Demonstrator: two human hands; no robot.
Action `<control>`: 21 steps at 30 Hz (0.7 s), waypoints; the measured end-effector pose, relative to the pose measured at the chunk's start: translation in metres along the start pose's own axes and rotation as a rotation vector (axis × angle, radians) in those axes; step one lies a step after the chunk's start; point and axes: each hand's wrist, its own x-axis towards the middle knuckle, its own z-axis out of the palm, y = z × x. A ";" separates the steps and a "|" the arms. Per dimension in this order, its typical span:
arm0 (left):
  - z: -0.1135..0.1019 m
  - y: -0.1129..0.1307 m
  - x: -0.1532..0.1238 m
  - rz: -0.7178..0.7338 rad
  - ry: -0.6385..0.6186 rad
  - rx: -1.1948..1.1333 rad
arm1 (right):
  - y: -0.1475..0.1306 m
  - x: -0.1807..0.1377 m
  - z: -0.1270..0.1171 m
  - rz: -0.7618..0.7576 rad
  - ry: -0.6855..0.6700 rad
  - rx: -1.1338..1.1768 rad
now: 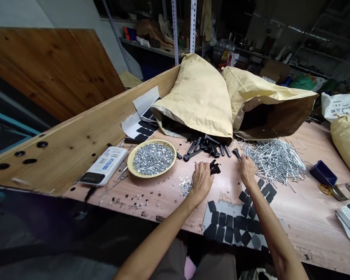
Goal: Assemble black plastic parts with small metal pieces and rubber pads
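My left hand (pixel 202 179) is closed around a small black plastic clip-like part (pixel 215 167), which sticks out past the fingers on the right. My right hand (pixel 247 169) is pinched at the left edge of a heap of thin metal pins (pixel 277 161). A slim black plastic piece (pixel 237 153) shows at its fingertips and appears gripped there. Just left of my left hand lie small metal washers (pixel 186 186). Beyond both hands is a pile of black plastic parts (pixel 205 147), spilling from the mouth of a paper sack (pixel 202 97).
A yellow bowl (pixel 130 168) of washers and a white device (pixel 105 165) stand left. Black adhesive pads (pixel 233 222) lie near the front edge. A second open sack (pixel 268 91) stands behind the pins. At right is a blue scoop box (pixel 323 173). A wooden board (pixel 84 136) borders the left.
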 end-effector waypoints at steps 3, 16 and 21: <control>0.005 -0.004 0.003 -0.002 -0.076 0.143 | 0.000 0.011 0.008 0.040 0.002 -0.068; 0.002 0.013 -0.003 -0.540 -0.179 -1.613 | -0.069 -0.079 -0.033 -0.134 -0.104 0.674; 0.000 0.002 -0.002 -0.714 -0.137 -1.578 | -0.057 -0.052 -0.021 -0.222 -0.393 0.655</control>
